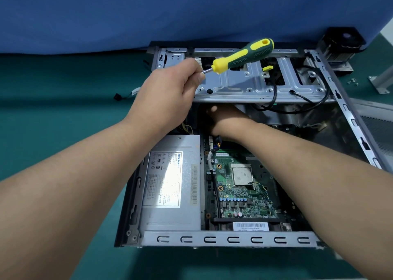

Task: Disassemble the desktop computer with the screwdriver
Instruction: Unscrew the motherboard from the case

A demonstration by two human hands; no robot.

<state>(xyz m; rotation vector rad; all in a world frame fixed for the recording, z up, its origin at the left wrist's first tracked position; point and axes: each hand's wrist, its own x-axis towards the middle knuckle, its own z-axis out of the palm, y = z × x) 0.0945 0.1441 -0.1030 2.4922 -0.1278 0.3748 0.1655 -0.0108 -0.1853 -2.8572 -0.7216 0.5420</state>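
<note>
The computer case lies open on its side on the green bench, close to the bench's far edge where a blue screen rises. Its side cover is already off, so the job looks partly done rather than just begun.

At the left, the left hand hangs above the case's far left corner, fingers clenched round the metal shaft of the screwdriver, whose yellow and green handle points up and to the right; the tip is hidden in the fist and is on no screw. Below it, the power supply sits in the left half of the case, seemingly yet to be removed.

Further right, the circuit board is in place with its processor chip bare, which suggests the cooler has come off. The right hand reaches under the drive cage; whether its fingers grasp anything cannot be told.

Near the bench's far right corner sit a black fan and a few loose screws, likely taken out. Board, power supply and cage appear to remain.
</note>
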